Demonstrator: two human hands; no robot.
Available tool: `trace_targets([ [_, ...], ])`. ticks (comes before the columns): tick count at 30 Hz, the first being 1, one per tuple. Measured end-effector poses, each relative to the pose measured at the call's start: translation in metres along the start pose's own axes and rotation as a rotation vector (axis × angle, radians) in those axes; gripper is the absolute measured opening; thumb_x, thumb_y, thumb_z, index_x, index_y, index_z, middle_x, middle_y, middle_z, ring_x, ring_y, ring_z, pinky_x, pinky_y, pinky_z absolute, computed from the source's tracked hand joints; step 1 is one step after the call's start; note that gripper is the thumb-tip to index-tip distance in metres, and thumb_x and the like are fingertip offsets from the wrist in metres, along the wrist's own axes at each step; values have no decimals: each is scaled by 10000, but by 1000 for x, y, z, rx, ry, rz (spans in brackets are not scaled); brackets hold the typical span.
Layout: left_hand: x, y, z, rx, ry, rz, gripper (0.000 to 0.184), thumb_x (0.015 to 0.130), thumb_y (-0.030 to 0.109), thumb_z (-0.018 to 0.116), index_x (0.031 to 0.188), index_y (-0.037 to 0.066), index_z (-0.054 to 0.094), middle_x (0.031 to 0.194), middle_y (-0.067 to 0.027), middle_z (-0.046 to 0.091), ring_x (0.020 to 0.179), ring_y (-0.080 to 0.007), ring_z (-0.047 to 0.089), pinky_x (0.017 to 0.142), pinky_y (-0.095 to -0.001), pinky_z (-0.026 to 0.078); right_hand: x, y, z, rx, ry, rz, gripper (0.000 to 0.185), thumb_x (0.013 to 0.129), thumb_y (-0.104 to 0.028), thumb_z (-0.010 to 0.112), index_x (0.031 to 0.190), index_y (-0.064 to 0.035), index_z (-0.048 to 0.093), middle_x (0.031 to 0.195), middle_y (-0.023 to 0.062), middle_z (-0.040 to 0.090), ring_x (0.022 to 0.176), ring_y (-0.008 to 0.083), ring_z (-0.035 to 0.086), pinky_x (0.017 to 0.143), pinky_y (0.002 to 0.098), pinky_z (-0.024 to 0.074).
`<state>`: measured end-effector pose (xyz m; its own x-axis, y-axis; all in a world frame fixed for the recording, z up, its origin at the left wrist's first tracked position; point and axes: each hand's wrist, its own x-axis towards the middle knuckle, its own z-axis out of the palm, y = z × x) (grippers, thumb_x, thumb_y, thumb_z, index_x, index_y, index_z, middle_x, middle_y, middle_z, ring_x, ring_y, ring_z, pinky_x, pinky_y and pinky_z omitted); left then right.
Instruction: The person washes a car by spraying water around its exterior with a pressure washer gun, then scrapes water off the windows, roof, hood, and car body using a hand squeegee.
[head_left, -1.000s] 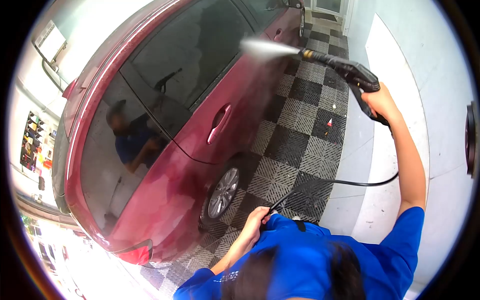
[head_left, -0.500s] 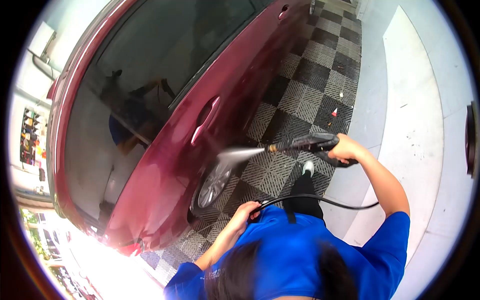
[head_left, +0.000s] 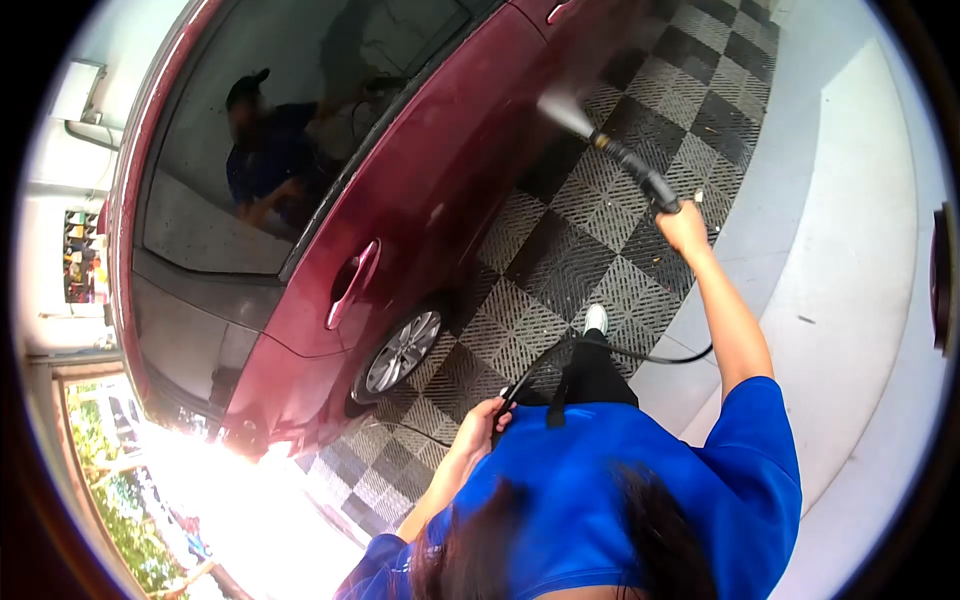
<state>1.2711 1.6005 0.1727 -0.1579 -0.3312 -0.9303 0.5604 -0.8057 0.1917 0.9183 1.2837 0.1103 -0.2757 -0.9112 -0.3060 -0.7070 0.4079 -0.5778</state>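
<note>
My right hand [head_left: 684, 227] grips a black pressure washer gun [head_left: 640, 172], its arm stretched out ahead. From the nozzle a white fan of water spray [head_left: 566, 112] reaches the lower side of a dark red car [head_left: 440, 140]. My left hand [head_left: 486, 422] is closed around the black hose [head_left: 640, 356] near my waist. That hose runs in a loop across my front toward my right side. To the left are the car's rear wheel [head_left: 403, 352] and a door handle [head_left: 353, 284]. A person with a cap is reflected in the dark window [head_left: 300, 130].
Black and grey checkered floor tiles [head_left: 560, 250] lie between the car and a pale wall [head_left: 850, 250] on the right. My white shoe [head_left: 596, 318] stands on the tiles. At the left, bottles sit on a shelf [head_left: 85, 255] beyond the car, near a bright opening.
My right hand and the gun have moved forward, away from the rear wheel, and the spray now hits farther along the car's side. My left hand still holds the hose.
</note>
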Motion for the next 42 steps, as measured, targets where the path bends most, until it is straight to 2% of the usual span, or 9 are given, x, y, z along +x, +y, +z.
trace_targets([
  [4, -8, 9, 47, 56, 3, 9, 277, 906, 276, 511, 923, 12, 594, 684, 20, 467, 652, -92, 379, 595, -220, 321, -8, 33, 60, -35, -456, -72, 240, 667, -251, 661, 689, -12, 643, 540, 110, 604, 445, 202, 596, 475, 337, 481],
  [8, -13, 24, 61, 19, 55, 79, 279, 910, 253, 499, 890, -2, 610, 712, -4, 533, 681, -100, 447, 639, -231, 355, 6, 50, 111, -155, -867, 59, 268, 662, -264, 654, 669, 3, 641, 560, 109, 615, 475, 218, 608, 501, 329, 496],
  [13, 2, 19, 40, 334, 355, 451, 180, 901, 147, 508, 870, 1, 607, 754, -43, 583, 729, -128, 507, 714, -262, 386, 79, 67, 157, -34, -367, 119, 300, 705, -287, 620, 682, 9, 658, 556, 130, 622, 465, 256, 619, 523, 365, 508],
  [16, 1, 15, 35, 325, 415, 467, 111, 890, 100, 555, 923, 2, 598, 807, -26, 578, 781, -110, 501, 752, -247, 378, 119, 44, 134, 102, -156, 238, 451, 737, -384, 619, 933, 18, 681, 918, 254, 663, 954, 384, 632, 815, 426, 496],
  [24, -10, -8, 28, 405, 689, 448, 154, 859, 69, 635, 999, 16, 598, 869, 12, 578, 817, -81, 500, 756, -217, 369, 192, 48, 166, 290, 45, 505, 309, 742, -271, 627, 923, -28, 687, 866, 208, 684, 837, 365, 661, 749, 451, 506],
  [27, -25, -19, 28, 404, 891, 333, 168, 818, 230, 689, 938, 125, 636, 849, 37, 614, 810, -91, 499, 737, -297, 302, 207, 80, 221, 324, -34, 524, 288, 712, -221, 613, 839, 30, 675, 771, 219, 672, 753, 341, 672, 681, 432, 514],
  [28, -27, -28, 17, 412, 925, 372, 153, 849, 278, 654, 897, 138, 617, 822, 35, 614, 812, -96, 501, 782, -323, 302, 190, 62, 201, 418, -134, 518, 250, 754, -175, 637, 650, 43, 572, 520, 129, 563, 412, 238, 556, 437, 371, 459],
  [39, -24, -2, 21, 318, 804, 517, 160, 876, 184, 662, 836, 40, 607, 779, 8, 577, 765, -83, 483, 764, -241, 348, 91, 70, 215, 162, -1034, 325, 219, 708, -114, 609, 556, 33, 551, 498, 143, 532, 391, 248, 483, 423, 402, 423],
  [42, -13, 18, 59, 358, 648, 478, 134, 873, 158, 661, 840, 38, 611, 765, 8, 571, 753, -76, 480, 730, -226, 348, 99, 77, 161, 183, -1026, 254, 188, 668, -94, 606, 557, 54, 571, 503, 162, 543, 403, 267, 521, 415, 405, 437],
])
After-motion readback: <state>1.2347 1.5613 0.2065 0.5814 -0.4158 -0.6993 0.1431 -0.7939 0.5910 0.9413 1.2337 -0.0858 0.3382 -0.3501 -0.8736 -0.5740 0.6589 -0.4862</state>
